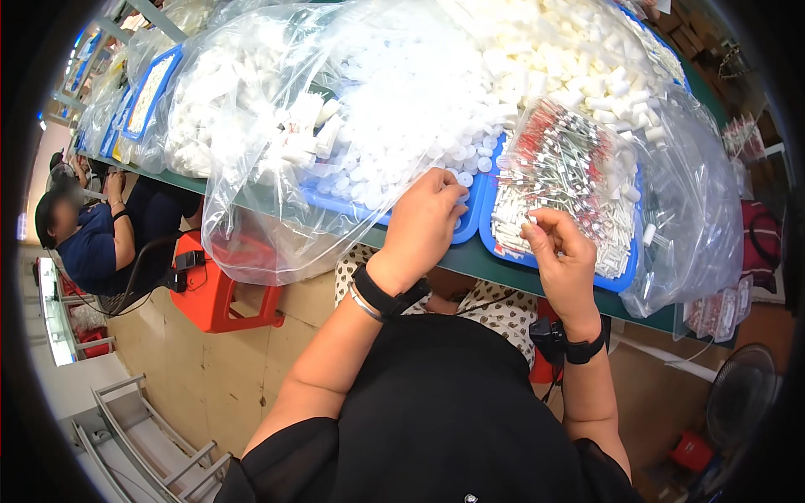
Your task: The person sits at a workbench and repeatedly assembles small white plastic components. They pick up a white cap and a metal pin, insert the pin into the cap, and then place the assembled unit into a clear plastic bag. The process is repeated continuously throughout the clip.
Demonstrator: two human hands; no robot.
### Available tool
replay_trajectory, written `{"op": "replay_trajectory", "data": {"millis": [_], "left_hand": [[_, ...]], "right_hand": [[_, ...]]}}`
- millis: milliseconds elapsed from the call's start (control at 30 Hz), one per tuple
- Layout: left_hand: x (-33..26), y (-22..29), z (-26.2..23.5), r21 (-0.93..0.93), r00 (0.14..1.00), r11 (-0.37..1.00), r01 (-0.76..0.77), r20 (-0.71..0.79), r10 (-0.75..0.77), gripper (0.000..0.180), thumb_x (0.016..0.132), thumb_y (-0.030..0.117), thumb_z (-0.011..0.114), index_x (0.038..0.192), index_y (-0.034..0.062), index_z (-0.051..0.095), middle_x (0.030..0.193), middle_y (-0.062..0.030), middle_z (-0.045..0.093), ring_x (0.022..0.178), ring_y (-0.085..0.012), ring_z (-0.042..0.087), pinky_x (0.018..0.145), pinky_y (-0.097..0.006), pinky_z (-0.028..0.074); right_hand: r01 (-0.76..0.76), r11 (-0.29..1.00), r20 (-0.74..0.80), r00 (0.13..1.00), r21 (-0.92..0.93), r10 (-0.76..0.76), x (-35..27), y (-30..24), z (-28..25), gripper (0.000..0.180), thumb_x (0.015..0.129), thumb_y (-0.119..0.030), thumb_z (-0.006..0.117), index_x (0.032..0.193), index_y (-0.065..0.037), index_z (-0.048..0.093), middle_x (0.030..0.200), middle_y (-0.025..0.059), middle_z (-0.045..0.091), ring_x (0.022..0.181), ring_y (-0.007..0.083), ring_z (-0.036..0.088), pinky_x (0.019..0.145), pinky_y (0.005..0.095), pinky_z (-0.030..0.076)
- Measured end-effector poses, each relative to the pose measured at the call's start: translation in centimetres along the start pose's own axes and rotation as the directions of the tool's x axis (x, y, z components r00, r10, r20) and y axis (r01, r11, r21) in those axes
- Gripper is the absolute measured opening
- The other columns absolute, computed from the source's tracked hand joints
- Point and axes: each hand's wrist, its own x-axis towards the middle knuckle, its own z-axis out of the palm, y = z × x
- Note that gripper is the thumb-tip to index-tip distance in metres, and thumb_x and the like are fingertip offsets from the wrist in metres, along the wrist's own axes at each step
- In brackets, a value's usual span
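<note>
My left hand point(423, 220) is at the near edge of a blue tray point(348, 204) heaped with translucent white round caps point(394, 117). Its fingers are curled together among the caps, and what they hold, if anything, is hidden. My right hand point(566, 256) hovers over a second blue tray point(616, 283), thumb and forefinger pinched on a small white piece point(531, 220). Beneath it in that tray lie many short white tubes point(619, 251). A bundle of thin red-and-silver stick-like parts with white ends point(562, 155) rests on top of them.
Clear plastic bags point(683, 243) hang over the edge of the green table point(503, 270). Cream cylindrical pieces point(579, 63) and white parts point(231, 109) are heaped around the trays. A red stool point(222, 289) stands at left, near a seated person point(105, 239). A fan point(742, 390) stands at right.
</note>
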Motion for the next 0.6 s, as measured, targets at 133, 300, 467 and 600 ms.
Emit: {"op": "replay_trajectory", "data": {"millis": [133,300,467,600], "left_hand": [[0.04,0.2,0.28,0.076,1.0,0.997,-0.014,0.007,0.013,0.013,0.08,0.002,0.068,0.093,0.0009,0.067,0.093,-0.0113,0.06,0.086,-0.0318,0.06,0.074,-0.039,0.05],[0.16,-0.05,0.54,0.093,1.0,0.996,-0.013,0.02,0.012,0.011,0.08,0.003,0.068,0.091,0.0016,0.066,0.095,-0.011,0.061,0.086,-0.0323,0.06,0.076,-0.039,0.05],[0.18,0.38,0.31,0.254,0.992,0.965,-0.068,0.116,0.04,0.018,0.081,0.005,0.067,0.098,0.0043,0.063,0.096,-0.0111,0.06,0.087,-0.0327,0.061,0.075,-0.039,0.05],[0.11,0.17,0.33,0.158,0.997,0.986,-0.055,0.057,0.046,0.025,0.081,0.004,0.068,0.104,0.005,0.061,0.096,-0.0121,0.059,0.086,-0.0326,0.061,0.074,-0.04,0.05]], "right_hand": [[-0.008,1.0,0.017,1.0,-0.017,0.008,-0.13,-0.23,0.08,0.012,0.09,-0.007,0.069,0.1,0.0,0.066,0.07,0.0012,0.062,0.052,0.003,0.04,0.048,0.022,0.034],[-0.003,0.999,0.065,0.998,-0.046,0.006,-0.38,-0.38,-0.24,0.008,0.089,-0.006,0.069,0.093,0.0,0.065,0.066,0.0006,0.059,0.052,0.003,0.041,0.047,0.0216,0.034],[-0.016,1.0,0.073,0.997,-0.002,0.016,-0.54,-0.63,-0.01,0.009,0.09,-0.006,0.069,0.09,0.001,0.064,0.065,0.0001,0.057,0.054,0.0033,0.043,0.048,0.0214,0.035],[-0.027,0.999,0.082,0.996,-0.021,0.029,-0.52,-0.99,-0.01,0.01,0.09,-0.007,0.069,0.089,0.001,0.063,0.065,0.0006,0.058,0.056,0.0041,0.046,0.051,0.0215,0.038]]}}
